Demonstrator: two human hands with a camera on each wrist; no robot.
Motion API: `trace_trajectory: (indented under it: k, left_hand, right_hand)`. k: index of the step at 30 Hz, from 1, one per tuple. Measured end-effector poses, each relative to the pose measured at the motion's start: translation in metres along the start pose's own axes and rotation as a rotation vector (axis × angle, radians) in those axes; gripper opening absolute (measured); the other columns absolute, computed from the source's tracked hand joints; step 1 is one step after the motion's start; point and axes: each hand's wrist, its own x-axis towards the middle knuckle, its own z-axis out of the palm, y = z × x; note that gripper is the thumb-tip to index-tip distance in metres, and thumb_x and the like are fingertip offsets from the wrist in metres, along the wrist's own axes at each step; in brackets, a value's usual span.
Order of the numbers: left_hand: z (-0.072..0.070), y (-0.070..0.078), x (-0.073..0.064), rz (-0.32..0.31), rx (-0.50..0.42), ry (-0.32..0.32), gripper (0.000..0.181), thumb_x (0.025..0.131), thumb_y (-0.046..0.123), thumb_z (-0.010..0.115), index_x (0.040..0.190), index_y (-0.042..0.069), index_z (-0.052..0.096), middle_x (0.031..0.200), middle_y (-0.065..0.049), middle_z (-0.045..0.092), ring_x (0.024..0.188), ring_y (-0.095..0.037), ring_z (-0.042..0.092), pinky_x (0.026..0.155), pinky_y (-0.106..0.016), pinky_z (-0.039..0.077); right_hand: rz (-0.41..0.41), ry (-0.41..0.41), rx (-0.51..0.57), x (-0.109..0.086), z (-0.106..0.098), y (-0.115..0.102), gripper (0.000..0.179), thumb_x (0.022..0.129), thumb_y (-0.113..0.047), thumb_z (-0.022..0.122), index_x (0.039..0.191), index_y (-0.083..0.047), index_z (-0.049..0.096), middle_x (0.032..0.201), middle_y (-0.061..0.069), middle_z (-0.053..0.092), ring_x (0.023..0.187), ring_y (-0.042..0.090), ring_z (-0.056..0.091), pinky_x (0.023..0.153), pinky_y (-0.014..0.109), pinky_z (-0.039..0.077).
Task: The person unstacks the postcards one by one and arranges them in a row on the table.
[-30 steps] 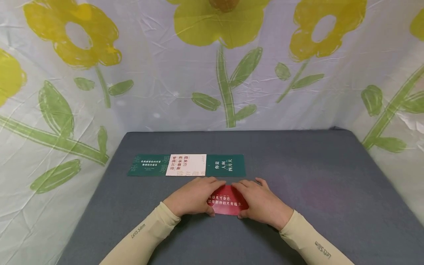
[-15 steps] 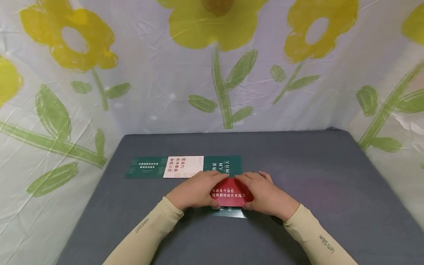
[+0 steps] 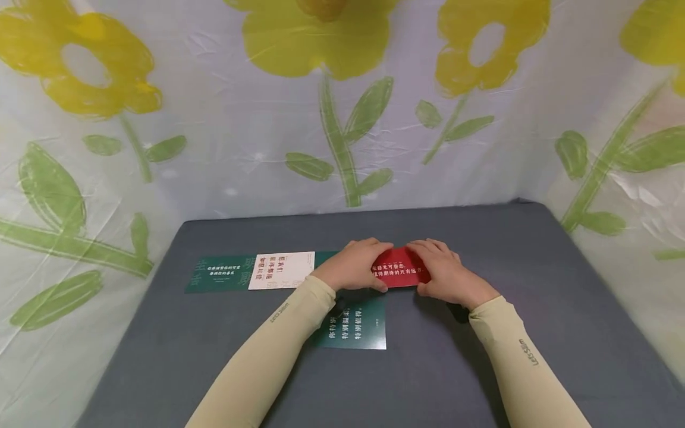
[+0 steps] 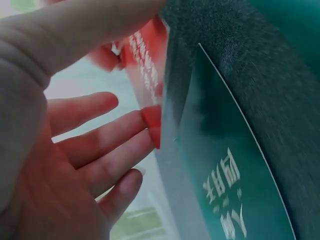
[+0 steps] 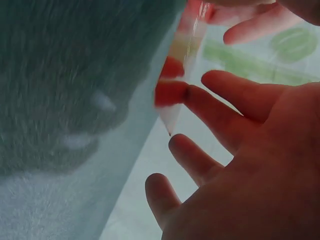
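Note:
A red card (image 3: 400,268) with white characters is held by its two ends, just off the table. My left hand (image 3: 357,266) pinches its left end between thumb and fingers. On the right end, my right hand (image 3: 451,274) does the same. The left wrist view has the red card (image 4: 146,62) raised beside a dark green card (image 4: 220,135) lying flat. In the head view that green card (image 3: 323,257) is mostly covered by my left hand. Nearer me lies another green card (image 3: 357,324) with white characters, partly behind my left forearm.
Left of the hands, a white card (image 3: 282,270) with dark red characters and a green card (image 3: 219,273) continue the row. A grey cloth covers the table (image 3: 428,380). A flower-printed curtain (image 3: 257,119) rises at the back and sides.
Both hands have carried the red card away from me and to the right, to the row's right end. The green card beneath it has come into view. The head view has shifted slightly.

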Motion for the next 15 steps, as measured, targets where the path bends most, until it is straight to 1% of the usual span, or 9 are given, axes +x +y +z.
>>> trace_trajectory:
  k: [4, 7, 11, 15]
  left_hand:
    - [0.005, 0.002, 0.019, 0.002, 0.031, -0.013, 0.096, 0.082, 0.042, 0.093, 0.163, 0.018, 0.048, 0.156, -0.002, 0.059, 0.137, -0.018, 0.056, 0.122, -0.042, 0.044]
    - [0.006, 0.005, 0.029, 0.013, 0.041, -0.018, 0.094, 0.084, 0.042, 0.091, 0.163, 0.017, 0.049, 0.156, -0.003, 0.059, 0.137, -0.018, 0.056, 0.123, -0.041, 0.042]
    - [0.003, 0.007, 0.034, 0.008, 0.052, -0.016, 0.092, 0.084, 0.04, 0.091, 0.162, 0.015, 0.05, 0.154, -0.004, 0.061, 0.136, -0.018, 0.058, 0.124, -0.042, 0.042]
    - [0.003, 0.007, 0.033, -0.007, 0.06, -0.033, 0.091, 0.086, 0.04, 0.09, 0.162, 0.014, 0.049, 0.153, -0.005, 0.061, 0.136, -0.019, 0.058, 0.125, -0.043, 0.041]
  right_hand:
    - [0.042, -0.014, 0.021, 0.006, -0.002, 0.012, 0.096, 0.081, -0.009, 0.086, 0.165, -0.006, 0.039, 0.167, 0.019, 0.042, 0.157, 0.048, 0.026, 0.12, 0.079, 0.027]
    - [0.072, -0.026, 0.036, 0.009, -0.005, 0.019, 0.099, 0.081, -0.01, 0.087, 0.166, -0.006, 0.036, 0.168, 0.02, 0.04, 0.156, 0.048, 0.027, 0.12, 0.08, 0.026]
    - [0.083, -0.044, 0.06, 0.013, -0.006, 0.024, 0.099, 0.084, -0.011, 0.085, 0.168, -0.007, 0.032, 0.17, 0.019, 0.036, 0.156, 0.047, 0.026, 0.12, 0.08, 0.026]
    - [0.077, -0.061, 0.073, 0.017, -0.003, 0.026, 0.097, 0.086, -0.012, 0.082, 0.169, -0.008, 0.032, 0.171, 0.019, 0.036, 0.156, 0.046, 0.026, 0.122, 0.079, 0.026]
